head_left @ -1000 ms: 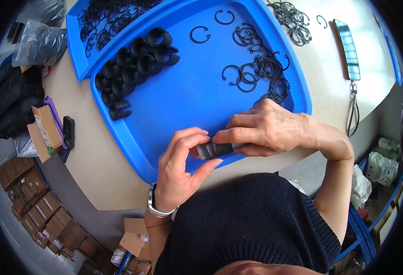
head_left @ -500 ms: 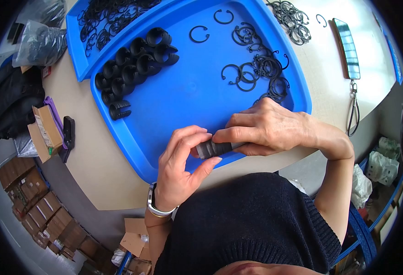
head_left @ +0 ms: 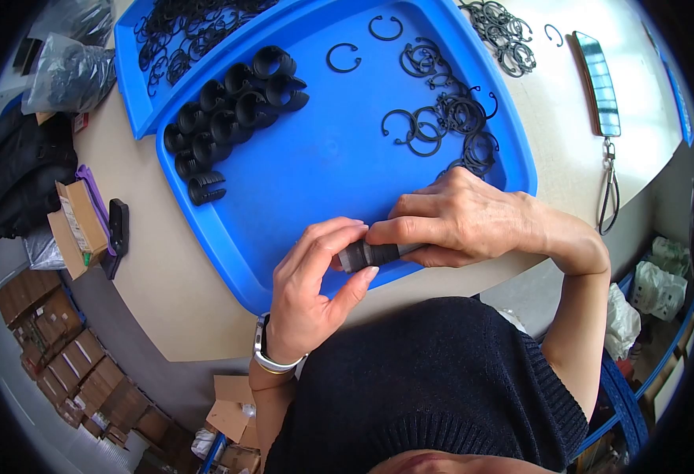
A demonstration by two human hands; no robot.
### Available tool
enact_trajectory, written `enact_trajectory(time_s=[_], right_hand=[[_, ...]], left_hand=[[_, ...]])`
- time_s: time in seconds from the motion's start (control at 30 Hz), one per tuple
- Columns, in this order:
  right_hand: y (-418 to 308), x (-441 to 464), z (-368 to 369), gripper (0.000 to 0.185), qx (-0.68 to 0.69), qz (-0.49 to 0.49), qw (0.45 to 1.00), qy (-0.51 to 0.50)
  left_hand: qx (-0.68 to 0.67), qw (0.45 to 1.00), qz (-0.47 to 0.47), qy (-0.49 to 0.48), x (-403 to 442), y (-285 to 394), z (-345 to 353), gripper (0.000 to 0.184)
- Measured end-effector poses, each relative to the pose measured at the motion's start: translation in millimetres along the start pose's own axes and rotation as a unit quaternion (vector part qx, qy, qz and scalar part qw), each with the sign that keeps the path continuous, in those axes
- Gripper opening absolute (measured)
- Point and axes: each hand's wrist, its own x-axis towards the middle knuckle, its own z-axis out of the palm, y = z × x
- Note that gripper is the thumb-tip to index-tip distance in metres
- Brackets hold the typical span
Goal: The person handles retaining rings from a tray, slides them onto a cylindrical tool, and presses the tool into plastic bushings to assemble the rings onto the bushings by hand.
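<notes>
Stacked black rings (head_left: pixel 370 254) lie between my hands, above the near edge of the blue tray (head_left: pixel 205 246). My left hand (head_left: pixel 312 267) curves narrowly around one end, thumb and fingers on opposite sides; my right hand (head_left: pixel 459 221) pinches the other end, where a grey piece shows under its fingers. Print on the cardboard box (head_left: pixel 65 243) left of the tray is too small for me to read. Black ring stacks (head_left: pixel 238 115) sit in rows along the tray's left edge, loose rings (head_left: pixel 464 115) tangle inside its right edge, and a broad stretch of its floor gives room between them. A phone (head_left: pixel 597 85) lies past the tray's right edge, a strap trailing towards me.
</notes>
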Motion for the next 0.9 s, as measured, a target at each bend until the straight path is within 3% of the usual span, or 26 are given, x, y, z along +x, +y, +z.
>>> enact_trajectory(time_s=[0.33, 0.9], right_hand=[[3.3, -0.9, 1.4, 0.048, -0.008, -0.014, 1.000, -0.006], [0.4, 0.1, 0.2, 0.054, 0.005, -0.003, 1.000, 0.003]], left_hand=[[-0.009, 1.000, -0.008, 0.006, -1.7, -0.8, -0.1, 0.041], [-0.014, 1.000, -0.011, 0.005, -1.9, -1.0, 0.0, 0.041]])
